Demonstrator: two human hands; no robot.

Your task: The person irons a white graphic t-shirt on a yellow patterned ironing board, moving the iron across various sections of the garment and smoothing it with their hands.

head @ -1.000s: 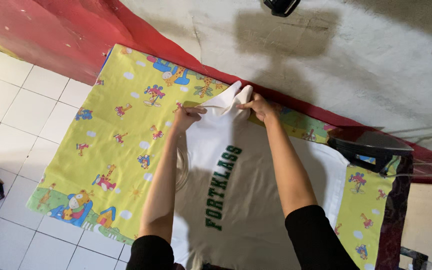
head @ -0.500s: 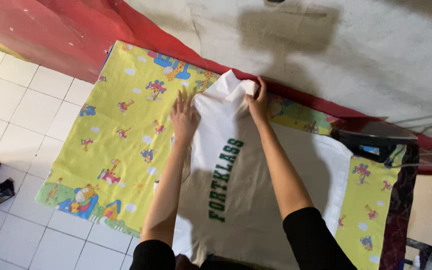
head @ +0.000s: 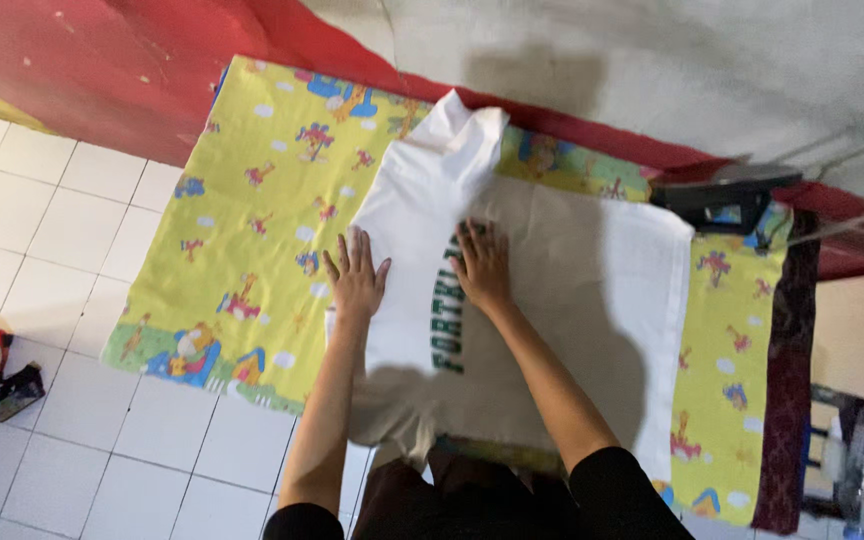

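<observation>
Both hands lie flat with fingers spread, gripping nothing: the left hand [head: 356, 279] presses on the left edge of a white T-shirt [head: 572, 290] with green lettering, and the right hand [head: 481, 265] rests palm-down on the lettering at the shirt's middle. That shirt is spread across a yellow cartoon-print sheet [head: 252, 230] that covers the floor, its far end bunched near the wall. To the left are white floor tiles [head: 62, 200]. Farther off on the right, a dark clothes iron [head: 717, 200] stands at the sheet's far edge beside the red-painted wall base [head: 102, 70].
</observation>
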